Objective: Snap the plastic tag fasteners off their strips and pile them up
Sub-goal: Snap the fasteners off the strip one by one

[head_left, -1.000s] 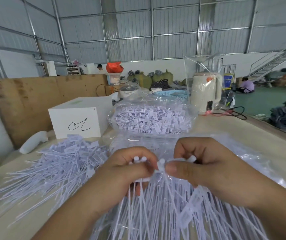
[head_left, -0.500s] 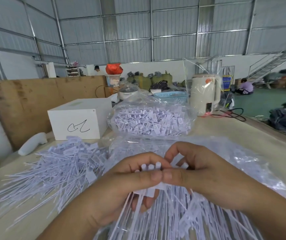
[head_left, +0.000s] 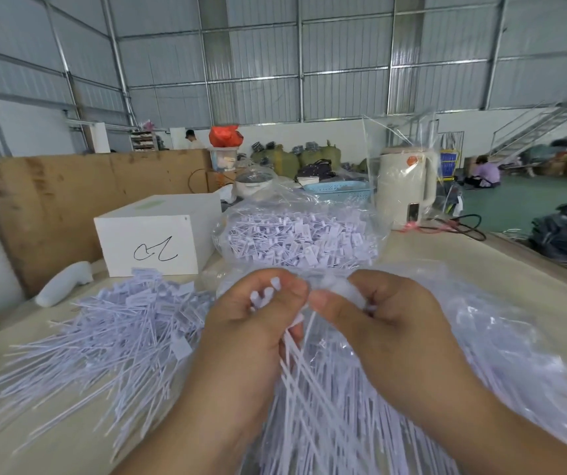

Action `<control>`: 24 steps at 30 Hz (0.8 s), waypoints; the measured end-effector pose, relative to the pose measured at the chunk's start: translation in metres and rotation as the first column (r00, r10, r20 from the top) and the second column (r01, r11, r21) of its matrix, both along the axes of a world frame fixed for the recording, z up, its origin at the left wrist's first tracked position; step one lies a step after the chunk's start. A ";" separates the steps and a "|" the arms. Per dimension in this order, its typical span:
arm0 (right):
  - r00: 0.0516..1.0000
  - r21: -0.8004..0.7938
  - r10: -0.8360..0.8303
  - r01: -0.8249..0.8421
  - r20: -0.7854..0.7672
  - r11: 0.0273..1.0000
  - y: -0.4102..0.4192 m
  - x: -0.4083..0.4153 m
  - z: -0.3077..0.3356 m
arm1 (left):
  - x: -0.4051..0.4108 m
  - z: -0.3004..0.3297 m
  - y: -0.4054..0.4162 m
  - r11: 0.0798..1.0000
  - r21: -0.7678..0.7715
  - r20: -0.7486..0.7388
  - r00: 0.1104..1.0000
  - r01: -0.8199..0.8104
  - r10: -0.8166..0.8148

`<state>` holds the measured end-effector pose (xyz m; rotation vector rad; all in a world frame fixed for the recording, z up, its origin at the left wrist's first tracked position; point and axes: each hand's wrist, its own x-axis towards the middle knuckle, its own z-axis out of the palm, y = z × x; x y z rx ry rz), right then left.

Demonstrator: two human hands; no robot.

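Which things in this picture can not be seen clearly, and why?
- Head view: where the white plastic fastener strip is pinched, covered by left hand and right hand.
- Print on tags in the clear plastic bag: too small, blurred.
- Loose pile of white fasteners: cut by the left edge.

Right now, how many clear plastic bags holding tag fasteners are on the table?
2: one bag behind the hands beside the white box; another bag spread under the hands. Others may be hidden.
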<state>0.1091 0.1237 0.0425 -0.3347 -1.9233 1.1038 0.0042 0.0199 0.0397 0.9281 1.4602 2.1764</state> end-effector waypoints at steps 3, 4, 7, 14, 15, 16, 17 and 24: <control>0.979 -0.004 -0.183 0.184 -0.093 0.983 0.013 0.005 0.007 | -0.016 -0.002 -0.004 0.991 -0.023 -0.010 0.991 -0.131 0.131; 0.982 -0.010 -0.173 0.173 -0.077 0.985 0.020 0.009 0.010 | -0.021 -0.001 -0.005 0.992 -0.035 -0.005 0.992 -0.123 0.123; 0.989 -0.074 0.106 -0.099 0.104 0.992 0.030 0.017 0.008 | -0.022 0.000 -0.008 0.992 -0.095 -0.065 0.994 0.079 -0.086; 0.836 -0.055 0.454 -0.461 0.307 0.886 0.030 0.016 0.001 | -0.014 0.009 -0.018 0.742 -0.322 -0.099 0.758 0.588 -0.645; 0.835 -0.066 0.456 -0.459 0.309 0.886 0.030 0.016 0.001 | -0.015 0.009 -0.018 0.713 -0.341 -0.083 0.735 0.613 -0.672; 0.829 -0.079 0.465 -0.465 0.311 0.882 0.029 0.016 0.001 | -0.015 0.009 -0.019 0.688 -0.360 -0.066 0.718 0.630 -0.692; 0.821 -0.096 0.480 -0.476 0.309 0.874 0.028 0.015 0.000 | -0.015 0.009 -0.019 0.675 -0.376 -0.064 0.709 0.634 -0.702; 0.667 -0.241 0.614 -0.570 0.422 0.785 0.037 0.016 0.001 | -0.021 0.003 -0.015 0.726 -0.297 -0.008 0.759 0.620 -0.651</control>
